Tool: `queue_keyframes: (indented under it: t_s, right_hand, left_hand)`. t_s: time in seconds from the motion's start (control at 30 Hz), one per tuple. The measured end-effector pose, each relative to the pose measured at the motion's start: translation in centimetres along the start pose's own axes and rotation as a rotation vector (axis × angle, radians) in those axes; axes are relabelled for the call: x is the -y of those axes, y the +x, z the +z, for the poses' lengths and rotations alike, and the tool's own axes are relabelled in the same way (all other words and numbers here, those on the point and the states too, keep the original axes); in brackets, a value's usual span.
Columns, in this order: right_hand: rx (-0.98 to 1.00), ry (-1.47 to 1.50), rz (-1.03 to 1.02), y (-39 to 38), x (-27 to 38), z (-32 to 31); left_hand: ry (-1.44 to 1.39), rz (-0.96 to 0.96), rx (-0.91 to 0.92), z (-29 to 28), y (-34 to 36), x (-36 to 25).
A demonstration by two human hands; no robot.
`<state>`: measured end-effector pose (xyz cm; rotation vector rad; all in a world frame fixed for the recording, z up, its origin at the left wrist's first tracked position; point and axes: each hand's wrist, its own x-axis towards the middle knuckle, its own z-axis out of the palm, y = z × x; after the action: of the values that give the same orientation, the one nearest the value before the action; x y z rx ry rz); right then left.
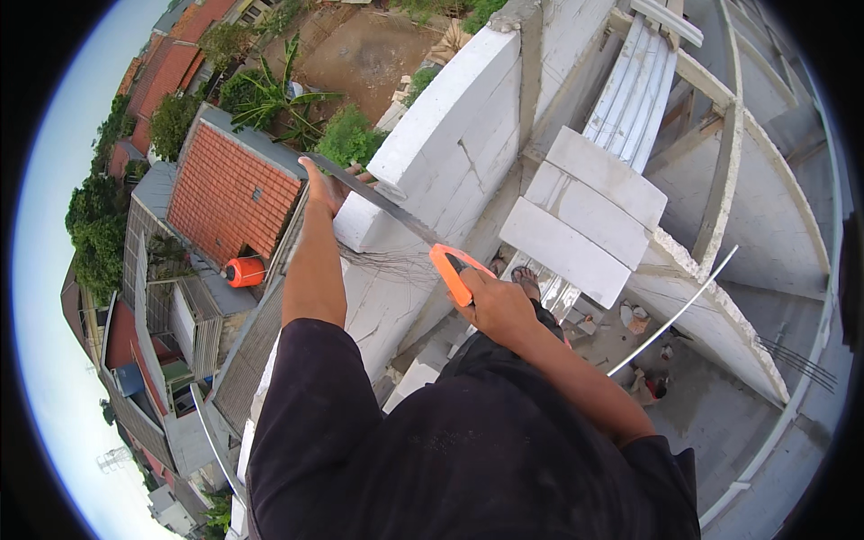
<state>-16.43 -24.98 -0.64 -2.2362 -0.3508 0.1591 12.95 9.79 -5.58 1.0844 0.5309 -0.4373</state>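
My right hand (490, 306) is closed on the orange handle (448, 268) of a hand saw, whose long blade (400, 216) reaches up-left over a white block (360, 225) on the wall's top. At the block's far end, my left hand (328, 187) has curled fingers gripping it, partly hidden behind the blade, with the thumb near the saw's tip. Right of the block rises a white block wall (450, 117). My sandalled foot (526, 281) shows beside my right hand, on metal planking.
Several pale blocks (576, 229) lie across metal planks (630, 81) at right. Concrete wall tops (720, 207) and a white rod (675, 310) stand beyond. A person (650, 387) is on the floor far below. At left, a drop falls to tiled roofs (225, 189) and an orange tank (247, 270).
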Motion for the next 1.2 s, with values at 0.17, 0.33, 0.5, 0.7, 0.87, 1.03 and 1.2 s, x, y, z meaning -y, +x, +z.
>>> queue_keyframes:
  t_s: [0.17, 0.33, 0.5, 0.7, 0.87, 1.03, 1.2]
  right_hand:
    - [0.010, 0.547, 0.260, -2.4, -0.6, -2.9]
    - [-0.033, 0.145, 0.043, -4.0, 0.5, -3.0]
    - [-0.011, 0.301, 0.131, -4.9, 0.4, -4.8]
    - [0.003, 0.416, 0.181, -1.5, -0.5, -7.3]
    - [0.098, 0.481, 0.275, -1.4, -0.6, -9.1]
    - [0.083, 0.322, 0.094, -3.1, -0.3, -8.2]
    - [0.196, 0.304, 0.180, -4.0, -0.2, -7.7]
  left_hand:
    - [0.012, -0.201, 0.083, -2.1, 0.7, -0.3]
    - [0.063, -0.139, 0.066, -0.1, 0.7, 0.0]
    - [0.020, -0.216, 0.229, -1.9, 0.6, -0.3]
    - [0.006, -0.249, 0.038, -1.4, 1.1, -0.2]
    - [0.069, -0.227, 0.013, -0.4, 0.5, 0.1]
    - [-0.037, -0.232, 0.063, -3.5, 1.5, -0.1]
    - [-0.242, -0.141, -0.070, 0.8, -1.6, 0.0]
